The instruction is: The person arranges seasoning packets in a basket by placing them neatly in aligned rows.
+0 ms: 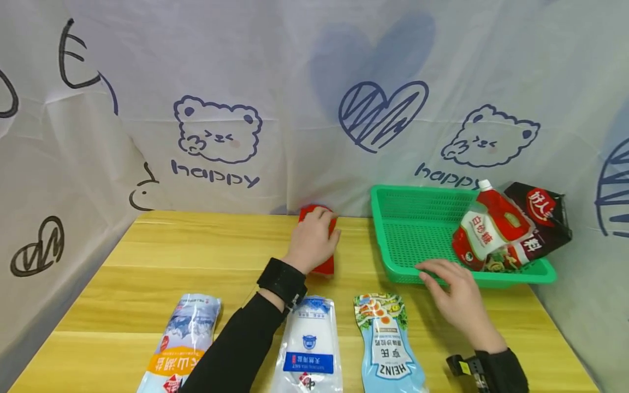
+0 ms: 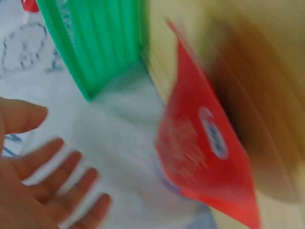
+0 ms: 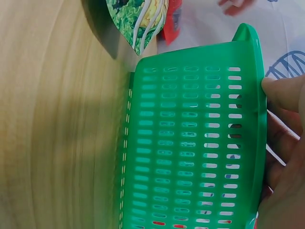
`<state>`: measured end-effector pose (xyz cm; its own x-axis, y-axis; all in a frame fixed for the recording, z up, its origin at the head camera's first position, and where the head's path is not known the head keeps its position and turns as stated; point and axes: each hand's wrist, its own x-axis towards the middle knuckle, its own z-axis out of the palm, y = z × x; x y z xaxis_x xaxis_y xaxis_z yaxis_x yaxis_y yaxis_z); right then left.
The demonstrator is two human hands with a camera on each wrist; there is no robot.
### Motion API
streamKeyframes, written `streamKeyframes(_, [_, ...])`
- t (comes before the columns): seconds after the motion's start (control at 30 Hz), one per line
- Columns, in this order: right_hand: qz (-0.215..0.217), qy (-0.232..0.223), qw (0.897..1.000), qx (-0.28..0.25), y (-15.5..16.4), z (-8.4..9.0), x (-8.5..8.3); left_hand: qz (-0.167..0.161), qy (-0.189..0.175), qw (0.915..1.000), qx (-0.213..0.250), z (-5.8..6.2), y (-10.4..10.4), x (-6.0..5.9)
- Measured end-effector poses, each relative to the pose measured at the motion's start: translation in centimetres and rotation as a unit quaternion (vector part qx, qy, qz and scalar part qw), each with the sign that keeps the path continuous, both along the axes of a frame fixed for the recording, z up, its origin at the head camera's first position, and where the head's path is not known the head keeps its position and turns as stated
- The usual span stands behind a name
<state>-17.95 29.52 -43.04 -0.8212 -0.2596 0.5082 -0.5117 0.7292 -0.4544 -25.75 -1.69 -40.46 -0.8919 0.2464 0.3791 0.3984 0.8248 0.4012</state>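
Note:
My left hand [image 1: 313,240] is over a red packet [image 1: 324,267] near the back of the table. In the left wrist view its fingers [image 2: 71,193] are spread, with a visible gap to the upright red packet [image 2: 200,143]. My right hand [image 1: 458,299] is at the front rim of a green basket [image 1: 400,256]. The right wrist view shows the thumb [image 3: 283,93] against the rim and the other fingers behind it, loosely holding the edge. In the basket lie a red-and-white spouted pouch [image 1: 484,229] and a dark seasoning packet [image 1: 543,218].
Along the near side of the wooden table [image 1: 236,240] lie a blue-and-orange salt bag [image 1: 184,338], a white-and-blue sea salt bag [image 1: 308,344] and a light-blue Heinz pouch [image 1: 388,344]. A printed white cloth [image 1: 295,82] hangs behind the table.

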Motion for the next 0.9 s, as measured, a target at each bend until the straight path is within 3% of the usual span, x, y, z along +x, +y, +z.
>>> streamKeyframes(0.1, [0.001, 0.003, 1.000, -0.006, 0.0, 0.0, -0.1, 0.073, -0.090, 0.9933, -0.002, -0.6, -1.6, -0.8])
streamKeyframes(0.2, [0.004, 0.006, 1.000, -0.011, 0.0, -0.1, -0.1, 0.128, -0.187, 0.9739, -0.015, -1.1, -2.6, -1.3])
streamKeyframes(0.33, [0.007, 0.009, 1.000, -0.014, 0.1, -0.1, -0.2, 0.148, -0.265, 0.9528, -0.010, -1.7, -3.2, -1.7])
streamKeyframes(0.47, [0.009, 0.013, 1.000, -0.015, 0.1, -0.1, -0.2, 0.142, -0.290, 0.9463, 0.014, -2.5, -3.3, -2.1])
streamKeyframes(0.6, [0.009, 0.017, 1.000, -0.016, 0.1, -0.1, -0.2, 0.137, -0.292, 0.9458, 0.039, -3.3, -3.1, -2.5])
streamKeyframes(0.9, [0.007, 0.013, 1.000, -0.017, 0.1, 0.0, -0.1, 0.135, -0.250, 0.9570, 0.055, -3.2, -3.6, -1.8])
